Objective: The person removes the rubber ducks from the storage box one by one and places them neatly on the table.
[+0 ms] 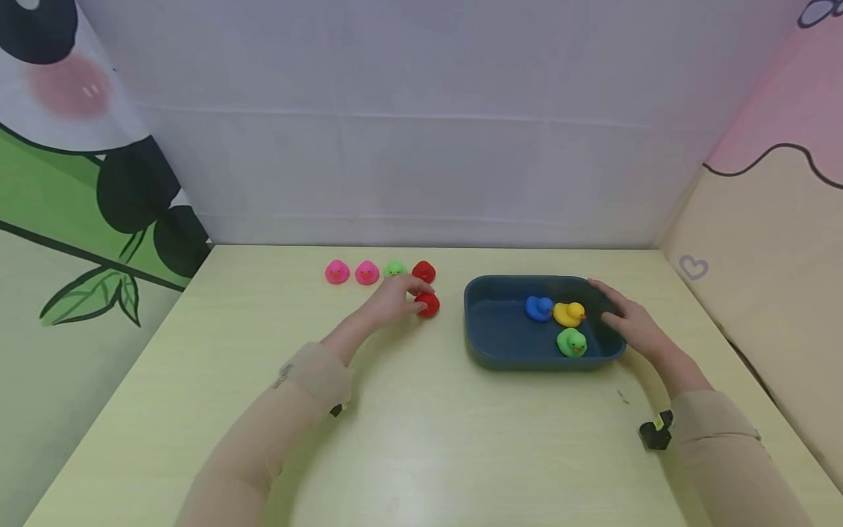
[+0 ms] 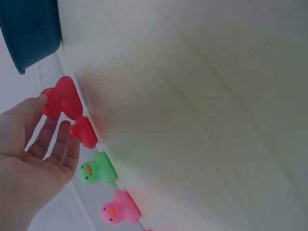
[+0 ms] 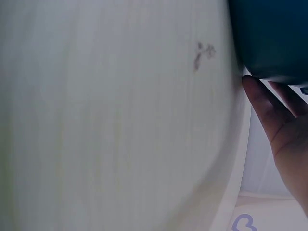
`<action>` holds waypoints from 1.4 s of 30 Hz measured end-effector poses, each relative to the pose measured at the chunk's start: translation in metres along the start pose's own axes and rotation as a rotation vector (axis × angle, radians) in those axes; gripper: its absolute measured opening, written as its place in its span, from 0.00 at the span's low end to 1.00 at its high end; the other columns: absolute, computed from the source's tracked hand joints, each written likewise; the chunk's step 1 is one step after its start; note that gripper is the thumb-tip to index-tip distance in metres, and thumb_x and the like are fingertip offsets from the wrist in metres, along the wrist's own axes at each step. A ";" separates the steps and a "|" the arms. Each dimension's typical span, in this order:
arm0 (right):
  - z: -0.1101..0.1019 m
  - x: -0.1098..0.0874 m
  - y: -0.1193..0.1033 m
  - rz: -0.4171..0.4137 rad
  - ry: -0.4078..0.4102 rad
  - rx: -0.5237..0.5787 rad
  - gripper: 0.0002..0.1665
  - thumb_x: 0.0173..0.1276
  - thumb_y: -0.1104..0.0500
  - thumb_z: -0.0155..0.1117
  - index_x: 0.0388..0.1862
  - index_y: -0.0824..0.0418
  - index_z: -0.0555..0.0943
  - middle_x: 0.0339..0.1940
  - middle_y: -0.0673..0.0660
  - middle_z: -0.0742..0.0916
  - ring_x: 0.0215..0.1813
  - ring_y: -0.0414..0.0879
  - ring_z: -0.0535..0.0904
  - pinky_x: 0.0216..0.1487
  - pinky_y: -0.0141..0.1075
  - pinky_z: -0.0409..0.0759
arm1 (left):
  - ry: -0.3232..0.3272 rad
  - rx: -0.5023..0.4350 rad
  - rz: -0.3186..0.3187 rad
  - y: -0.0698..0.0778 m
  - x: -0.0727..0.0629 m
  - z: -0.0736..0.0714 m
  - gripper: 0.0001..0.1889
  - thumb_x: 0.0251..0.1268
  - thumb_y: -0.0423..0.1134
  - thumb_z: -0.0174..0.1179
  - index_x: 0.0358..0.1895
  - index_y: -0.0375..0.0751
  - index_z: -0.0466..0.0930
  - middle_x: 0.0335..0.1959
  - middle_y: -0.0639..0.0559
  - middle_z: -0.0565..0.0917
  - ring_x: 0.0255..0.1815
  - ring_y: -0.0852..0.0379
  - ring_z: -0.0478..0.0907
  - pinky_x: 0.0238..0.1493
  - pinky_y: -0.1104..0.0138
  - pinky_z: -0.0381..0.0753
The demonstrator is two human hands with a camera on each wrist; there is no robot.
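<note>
My left hand (image 1: 393,298) pinches a red rubber duck (image 1: 428,305) between thumb and fingers, seen from the palm side in the left wrist view. Just behind it on the table is a second red duck (image 1: 424,271), close to my other fingers. A green duck (image 1: 395,268) and two pink ducks (image 1: 366,273) continue that row leftward. At the right end of a dark blue tray (image 1: 510,362), my right hand (image 1: 635,322) holds the rim, thumb over the inner side and fingers along the outer wall. Inside lie a blue duck (image 1: 538,309), a yellow duck (image 1: 569,315) and a green duck (image 1: 571,342).
The pale wooden table (image 1: 395,439) meets a white cloth backdrop (image 1: 421,176) behind the duck row. Printed panels stand on both sides, the right one (image 1: 757,249) near my right arm. A small dark mark (image 3: 204,53) shows on the tabletop near the tray.
</note>
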State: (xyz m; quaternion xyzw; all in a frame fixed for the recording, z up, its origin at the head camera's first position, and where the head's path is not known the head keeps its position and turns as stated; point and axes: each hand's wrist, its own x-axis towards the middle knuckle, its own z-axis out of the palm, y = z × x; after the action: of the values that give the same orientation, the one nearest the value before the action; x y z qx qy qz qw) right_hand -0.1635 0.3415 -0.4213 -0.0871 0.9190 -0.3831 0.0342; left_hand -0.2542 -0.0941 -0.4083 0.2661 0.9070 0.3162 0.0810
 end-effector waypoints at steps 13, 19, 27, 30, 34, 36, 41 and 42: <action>0.001 0.002 0.001 0.000 0.006 -0.001 0.37 0.72 0.62 0.44 0.77 0.47 0.49 0.75 0.67 0.54 0.72 0.72 0.49 0.64 0.69 0.50 | 0.007 -0.012 -0.043 -0.003 0.006 0.004 0.15 0.62 0.33 0.61 0.52 0.42 0.81 0.47 0.50 0.81 0.50 0.49 0.75 0.41 0.67 0.79; 0.000 0.003 0.003 0.004 0.008 -0.009 0.37 0.71 0.65 0.44 0.77 0.52 0.49 0.75 0.69 0.54 0.71 0.72 0.50 0.64 0.69 0.51 | 0.011 -0.020 -0.042 -0.004 0.007 0.005 0.16 0.61 0.33 0.61 0.53 0.42 0.80 0.49 0.50 0.81 0.51 0.49 0.75 0.43 0.67 0.80; 0.001 0.000 0.001 -0.003 0.013 -0.003 0.37 0.71 0.62 0.44 0.77 0.48 0.49 0.75 0.68 0.55 0.72 0.72 0.50 0.64 0.69 0.51 | 0.045 -0.012 -0.015 0.003 0.000 0.001 0.21 0.61 0.35 0.62 0.59 0.44 0.76 0.55 0.50 0.79 0.54 0.49 0.74 0.49 0.64 0.79; 0.002 0.001 0.001 -0.006 0.015 -0.003 0.36 0.71 0.62 0.44 0.77 0.48 0.50 0.75 0.68 0.55 0.72 0.72 0.50 0.64 0.69 0.51 | 0.061 -0.010 0.005 0.009 -0.004 -0.002 0.21 0.61 0.36 0.62 0.59 0.43 0.75 0.55 0.49 0.79 0.54 0.49 0.74 0.50 0.63 0.79; 0.002 0.001 0.001 -0.005 0.014 -0.003 0.37 0.71 0.62 0.44 0.77 0.48 0.50 0.75 0.68 0.56 0.71 0.72 0.50 0.64 0.69 0.51 | 0.080 -0.029 0.016 0.019 -0.011 -0.006 0.22 0.61 0.37 0.62 0.60 0.44 0.75 0.55 0.49 0.79 0.55 0.49 0.74 0.52 0.62 0.78; 0.002 0.001 0.001 0.001 0.010 0.000 0.37 0.71 0.62 0.44 0.77 0.48 0.49 0.75 0.68 0.55 0.72 0.71 0.51 0.64 0.69 0.51 | 0.093 -0.042 0.025 0.024 -0.013 -0.007 0.21 0.62 0.37 0.62 0.59 0.44 0.75 0.55 0.48 0.79 0.55 0.49 0.74 0.53 0.61 0.78; 0.001 0.001 0.001 0.011 0.000 0.005 0.37 0.71 0.64 0.43 0.77 0.50 0.48 0.75 0.68 0.54 0.72 0.71 0.49 0.64 0.68 0.51 | 0.124 -0.105 0.044 0.038 -0.017 -0.007 0.20 0.60 0.36 0.62 0.57 0.42 0.77 0.53 0.46 0.80 0.55 0.48 0.75 0.50 0.61 0.79; 0.001 0.001 0.002 0.011 0.000 0.005 0.37 0.72 0.64 0.43 0.77 0.51 0.48 0.75 0.68 0.54 0.72 0.72 0.49 0.64 0.68 0.51 | 0.128 -0.118 0.048 0.041 -0.018 -0.007 0.20 0.60 0.37 0.62 0.57 0.42 0.78 0.53 0.46 0.80 0.54 0.47 0.75 0.50 0.61 0.80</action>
State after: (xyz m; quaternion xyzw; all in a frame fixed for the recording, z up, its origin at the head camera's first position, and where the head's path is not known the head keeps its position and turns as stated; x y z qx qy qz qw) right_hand -0.1646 0.3420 -0.4235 -0.0822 0.9185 -0.3850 0.0366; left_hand -0.2232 -0.0799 -0.3778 0.2620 0.8833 0.3875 0.0309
